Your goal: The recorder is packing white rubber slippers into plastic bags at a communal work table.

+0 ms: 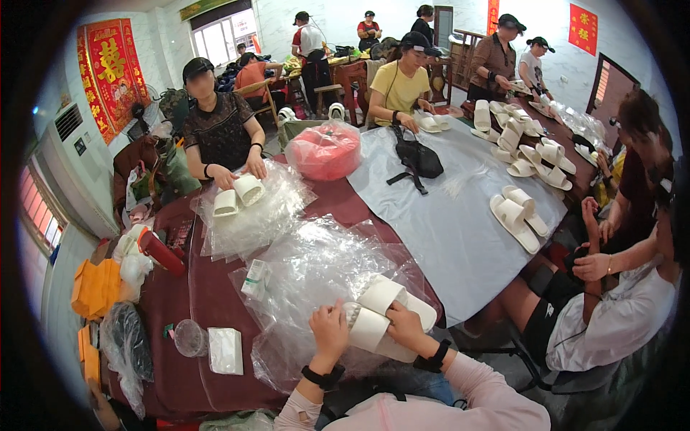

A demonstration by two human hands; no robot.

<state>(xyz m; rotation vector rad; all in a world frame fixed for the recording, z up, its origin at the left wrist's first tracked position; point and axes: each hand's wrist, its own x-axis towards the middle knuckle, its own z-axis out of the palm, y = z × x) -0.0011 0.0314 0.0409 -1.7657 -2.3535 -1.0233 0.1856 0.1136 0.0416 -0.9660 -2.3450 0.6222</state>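
A pair of white slide slippers lies over clear plastic bags in front of me, toes toward the upper left. My left hand (330, 332) is closed, its bent fingertips at the decorated strap edge of the nearer slipper (367, 328). From the right, my right hand (407, 327) grips that same slipper at its strap, fingers partly hidden between the two slippers. The farther slipper (383, 293) lies right beside it, its sole (420, 310) reaching to the right. Both wrists wear black bands. Beneath and beyond the slippers spread the crumpled clear bags (316, 266).
A small white box (256, 279), white tissue pack (226, 350) and clear round tub (190, 337) sit left on the dark red table. Across it, a person handles slippers (237, 196) on bags. A black bag (418, 156) and several slippers (519, 215) occupy the grey cover. People sit close right.
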